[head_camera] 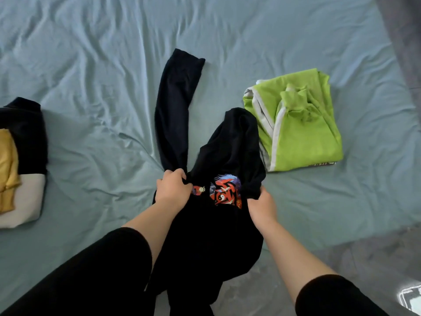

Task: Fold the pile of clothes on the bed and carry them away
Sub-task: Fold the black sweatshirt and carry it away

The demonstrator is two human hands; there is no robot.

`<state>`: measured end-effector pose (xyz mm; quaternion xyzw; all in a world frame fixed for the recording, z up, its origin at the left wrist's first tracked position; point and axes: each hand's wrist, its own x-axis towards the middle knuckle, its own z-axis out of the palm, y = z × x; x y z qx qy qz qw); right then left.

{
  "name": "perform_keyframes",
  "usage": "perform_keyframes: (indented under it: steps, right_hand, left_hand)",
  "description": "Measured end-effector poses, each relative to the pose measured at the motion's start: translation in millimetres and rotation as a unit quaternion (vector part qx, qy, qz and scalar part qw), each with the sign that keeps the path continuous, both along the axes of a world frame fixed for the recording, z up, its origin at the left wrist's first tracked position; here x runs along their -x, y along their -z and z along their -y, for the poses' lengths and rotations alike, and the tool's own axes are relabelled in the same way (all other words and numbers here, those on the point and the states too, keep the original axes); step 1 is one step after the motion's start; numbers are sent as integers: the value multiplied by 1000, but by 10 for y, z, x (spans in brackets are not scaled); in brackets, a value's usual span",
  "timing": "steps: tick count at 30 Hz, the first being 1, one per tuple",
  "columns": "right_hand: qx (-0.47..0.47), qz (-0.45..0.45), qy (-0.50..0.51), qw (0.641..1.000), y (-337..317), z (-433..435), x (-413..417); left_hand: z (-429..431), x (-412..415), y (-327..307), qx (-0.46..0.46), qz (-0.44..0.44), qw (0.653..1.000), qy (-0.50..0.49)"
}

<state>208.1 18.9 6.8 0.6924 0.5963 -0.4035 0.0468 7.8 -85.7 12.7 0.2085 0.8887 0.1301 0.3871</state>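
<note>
A black long-sleeved top (205, 236) with a red and blue print lies bunched at the near edge of the bed (95, 65). One sleeve stretches away across the sheet, and its hood or upper part is heaped toward the right. My left hand (174, 189) grips the fabric at the base of that sleeve. My right hand (262, 205) grips the bunched fabric on the garment's right side. A lime-green garment (303, 133) with grey trim lies roughly folded to the right.
At the left edge sits a folded stack (20, 160) of black, yellow and white clothes. The bed's wrinkled teal sheet spreads around the garments. Grey floor (364, 258) shows at the lower right, past the bed corner.
</note>
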Motion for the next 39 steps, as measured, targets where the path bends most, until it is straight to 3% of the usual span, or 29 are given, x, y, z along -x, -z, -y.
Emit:
perform_keyframes:
  steps: [3, 9, 13, 15, 17, 19, 21, 22, 25, 28, 33, 39]
  right_hand:
    - [-10, -74, -16, 997, -152, 38, 170]
    - [38, -176, -66, 981, -470, 24, 634]
    - [61, -43, -152, 986, -447, -116, 801]
    - [108, 38, -229, 967, -394, -229, 909]
    - [114, 96, -305, 940, -376, -361, 1109]
    - [61, 104, -342, 932, -316, -445, 1384]
    - [19, 69, -331, 941, -202, -484, 1668]
    - [13, 57, -324, 944, -127, -481, 1786]
    - [-16, 79, -331, 940, 96, -400, 2005]
    - [-6, 41, -333, 942, 185, -314, 2025]
    - [-41, -65, -300, 951, -62, -507, 1840]
    - [-123, -60, -341, 930, -626, -1069, 2278]
  left_hand:
    - [277, 282, -195, -46, -26, 996, -67]
    - [1105, 998, -646, -44, -56, 980, -183]
    - [1474, 1151, -632, -36, 32, 990, -134]
    - [1547, 1192, -555, 43, 53, 997, -47]
    - [1552, 1223, -499, 122, -60, 990, 41]
    - [1467, 1233, -451, 35, -167, 984, 58]
    - [1353, 1212, -370, -64, -130, 989, 34]
    - [1312, 1206, -307, -67, -84, 994, 14]
    - [1265, 1205, -133, 35, 19, 999, -32]
    - [1273, 1158, -43, 106, 61, 992, 10]
    - [1233, 1386, -211, -48, 48, 993, -96]
    - [583, 1998, -656, -110, -4, 993, -45]
